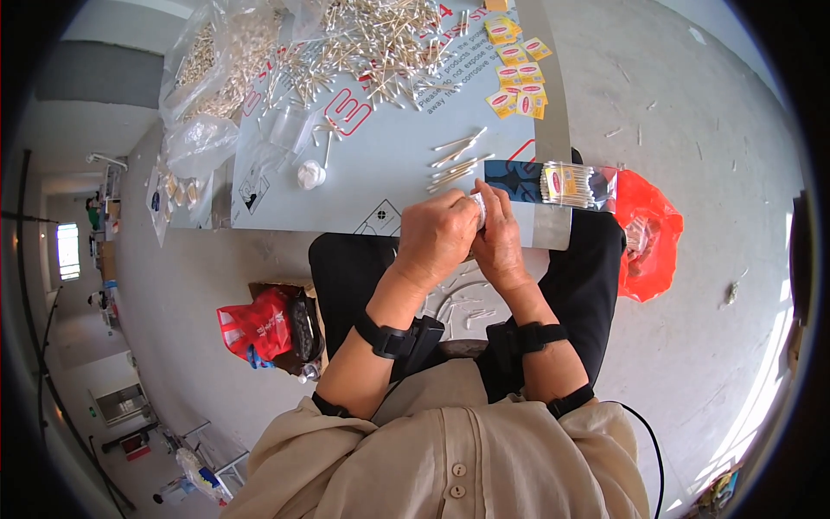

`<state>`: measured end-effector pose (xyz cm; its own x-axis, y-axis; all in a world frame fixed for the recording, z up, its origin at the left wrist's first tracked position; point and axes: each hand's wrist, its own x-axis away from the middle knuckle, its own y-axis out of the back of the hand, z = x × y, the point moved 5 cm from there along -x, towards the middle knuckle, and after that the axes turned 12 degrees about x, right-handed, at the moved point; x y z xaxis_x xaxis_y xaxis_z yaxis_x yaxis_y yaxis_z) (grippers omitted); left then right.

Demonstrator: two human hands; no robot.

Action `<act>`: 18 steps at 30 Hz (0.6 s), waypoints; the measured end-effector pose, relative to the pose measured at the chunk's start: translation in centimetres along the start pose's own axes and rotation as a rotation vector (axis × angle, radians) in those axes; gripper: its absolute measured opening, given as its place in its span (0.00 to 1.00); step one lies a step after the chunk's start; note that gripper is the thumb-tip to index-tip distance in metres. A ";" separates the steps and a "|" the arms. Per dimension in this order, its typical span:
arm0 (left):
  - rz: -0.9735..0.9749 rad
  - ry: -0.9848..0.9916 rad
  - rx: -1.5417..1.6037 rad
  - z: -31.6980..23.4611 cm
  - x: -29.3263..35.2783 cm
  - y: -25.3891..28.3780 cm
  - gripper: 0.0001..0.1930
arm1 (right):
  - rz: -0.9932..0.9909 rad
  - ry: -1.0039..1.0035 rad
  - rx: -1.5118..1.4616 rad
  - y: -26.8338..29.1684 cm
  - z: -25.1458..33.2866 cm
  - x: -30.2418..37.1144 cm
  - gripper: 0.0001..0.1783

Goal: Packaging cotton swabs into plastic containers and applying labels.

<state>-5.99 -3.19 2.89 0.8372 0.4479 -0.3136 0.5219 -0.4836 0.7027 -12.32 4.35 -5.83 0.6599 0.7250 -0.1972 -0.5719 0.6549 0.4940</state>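
with left hand (435, 232) and right hand (500, 240), we pinched a small white thing (479, 208) by the surface (363, 177); a light, even grip seemed best to avoid crushing it.

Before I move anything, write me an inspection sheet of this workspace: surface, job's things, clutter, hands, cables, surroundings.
Surface: grey table, with red and black printed markings.
Job's things: swab heap at the far side, loose swabs nearer the hands, yellow cards at far right, swab pack overhanging the right edge.
Clutter: white lump on the table; scattered swabs on the grey floor.
Hands: left hand and right hand together, closed around a small white item, partly hidden.
Cables: black cable curving down at the person's right.
Surroundings: red bag at right, red-and-white bag at left.
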 end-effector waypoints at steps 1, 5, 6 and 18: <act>0.014 -0.004 -0.023 -0.1 0.0 -0.1 0.04 | 0.001 0.000 0.000 0.0 0.1 0.0 0.36; -0.017 0.044 -0.024 -0.1 0.1 -0.6 0.05 | 0.042 -0.001 0.056 0.2 0.6 -0.2 0.35; -0.064 0.090 0.011 0.0 0.3 -0.7 0.06 | 0.041 0.026 0.084 0.2 0.8 -0.2 0.33; -0.146 0.118 0.081 0.0 0.4 -1.2 0.05 | 0.031 0.027 0.084 0.3 0.4 -0.2 0.35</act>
<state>-6.28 -2.44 1.86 0.7295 0.6003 -0.3280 0.6517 -0.4641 0.5999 -12.44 4.33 -5.25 0.6284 0.7510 -0.2029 -0.5485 0.6127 0.5691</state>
